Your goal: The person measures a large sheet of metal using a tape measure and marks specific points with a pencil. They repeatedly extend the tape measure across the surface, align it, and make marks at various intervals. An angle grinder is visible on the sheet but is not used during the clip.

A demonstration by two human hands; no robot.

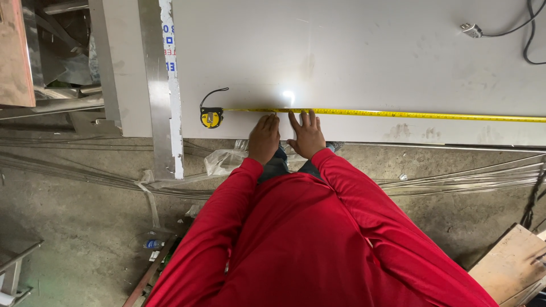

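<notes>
Both hands rest on the near edge of a large grey metal sheet (364, 51), just below a yellow tape measure blade (398, 114) stretched across it. The left hand (265, 138) is curled, its fingertips at the blade as if pinching a small marker or scriber, though whether it holds anything I cannot tell. The right hand (307, 135) lies flat and spread, fingers pressing the sheet beside the blade, grasping nothing.

The step in hand looks like marking a measured point on the sheet. Next would come a steady mark at the chosen graduation, with the blade kept straight and unmoved.

The blade runs from the yellow tape case (211, 117) at the left, off past the right edge. A plug and black cable (472, 29) lie at the sheet's far corner. Metal strips (85, 176) lie on the concrete floor below.
</notes>
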